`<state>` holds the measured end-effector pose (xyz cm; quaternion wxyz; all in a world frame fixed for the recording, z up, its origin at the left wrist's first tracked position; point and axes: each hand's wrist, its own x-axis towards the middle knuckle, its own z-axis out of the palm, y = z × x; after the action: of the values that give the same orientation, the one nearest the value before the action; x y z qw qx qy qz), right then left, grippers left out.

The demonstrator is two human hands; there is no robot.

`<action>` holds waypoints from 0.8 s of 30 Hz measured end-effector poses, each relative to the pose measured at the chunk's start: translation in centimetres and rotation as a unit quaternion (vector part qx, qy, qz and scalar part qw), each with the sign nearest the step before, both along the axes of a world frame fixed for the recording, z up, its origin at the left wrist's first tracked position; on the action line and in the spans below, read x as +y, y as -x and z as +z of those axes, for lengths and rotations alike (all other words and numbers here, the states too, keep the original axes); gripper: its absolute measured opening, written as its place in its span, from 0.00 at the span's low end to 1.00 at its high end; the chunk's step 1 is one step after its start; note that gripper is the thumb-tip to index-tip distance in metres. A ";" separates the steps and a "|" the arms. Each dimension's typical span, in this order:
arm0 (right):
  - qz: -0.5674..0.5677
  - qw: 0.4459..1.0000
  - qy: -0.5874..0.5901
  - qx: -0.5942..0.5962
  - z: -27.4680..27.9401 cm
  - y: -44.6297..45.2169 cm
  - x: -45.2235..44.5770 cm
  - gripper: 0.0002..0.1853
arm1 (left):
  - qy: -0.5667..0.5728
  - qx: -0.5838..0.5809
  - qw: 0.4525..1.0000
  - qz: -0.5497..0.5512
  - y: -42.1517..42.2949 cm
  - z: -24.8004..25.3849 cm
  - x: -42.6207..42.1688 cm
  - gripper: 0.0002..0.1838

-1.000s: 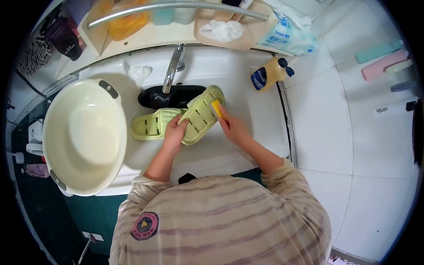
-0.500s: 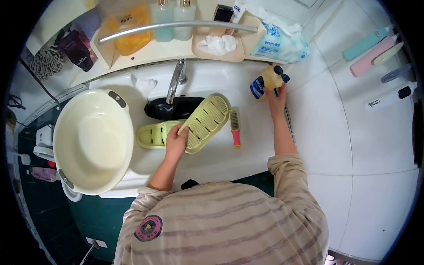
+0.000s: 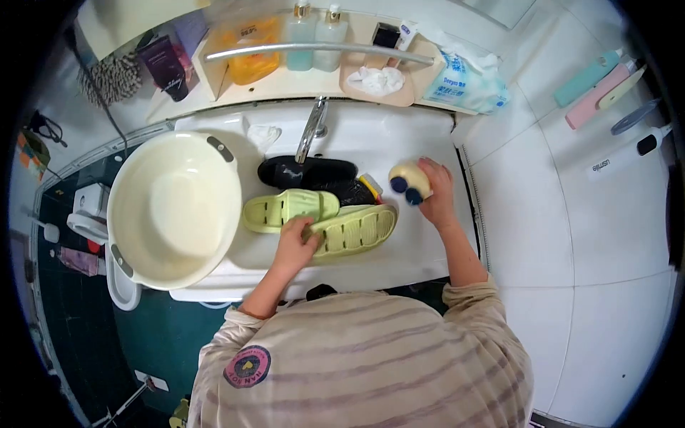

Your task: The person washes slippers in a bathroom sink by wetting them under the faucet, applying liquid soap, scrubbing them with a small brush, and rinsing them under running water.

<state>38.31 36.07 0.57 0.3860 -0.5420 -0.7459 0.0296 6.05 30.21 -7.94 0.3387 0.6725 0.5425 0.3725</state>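
Note:
My left hand (image 3: 298,242) is closed on the near edge of a light green slipper (image 3: 357,230), which lies tilted in the sink with its ridged sole showing. Another green slipper (image 3: 267,212) rests beside it, upper side up. Behind them are black footwear (image 3: 275,171) under the faucet (image 3: 312,128), partly covered. My right hand (image 3: 438,189) grips a cream bottle (image 3: 408,171) with two dark blue caps, tipped so that the caps face me. A small yellow and red object (image 3: 371,185) shows behind the tilted slipper, mostly hidden.
A large cream basin (image 3: 171,214) stands on the left of the sink (image 3: 428,250). Bottles, a tray (image 3: 399,94) with tissue and a wipes pack (image 3: 467,82) line the shelf behind a metal rail (image 3: 321,47). Toothbrush holders (image 3: 599,93) hang on the right wall.
The bottle has come from the sink's back right corner toward the slippers and turned caps toward me. The held slipper is lower and rolled sole outward; the pink-handled brush is now mostly hidden.

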 end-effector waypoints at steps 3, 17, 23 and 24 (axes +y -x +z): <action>0.040 0.981 -0.087 -0.168 1.0 2.4 -1.9 0.24 | 0.006 -0.051 0.999 0.007 -1.4 1.7 0.6 0.18; 0.203 0.706 0.233 0.638 2.1 7.6 -5.8 0.35 | 0.124 -0.242 0.914 -0.302 -4.2 11.1 2.6 0.37; 0.139 0.767 0.215 0.589 3.0 6.5 -6.4 0.24 | 0.051 -0.144 0.963 -0.221 -0.3 5.4 2.5 0.35; 0.139 0.767 0.216 0.588 3.9 6.3 -7.7 0.24 | 0.021 -0.043 0.989 -0.140 0.6 3.9 2.1 0.32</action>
<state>32.00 28.36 4.44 0.6133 -0.3778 -0.4143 0.5563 5.47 32.30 -4.03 0.4246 0.7179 0.4354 0.3388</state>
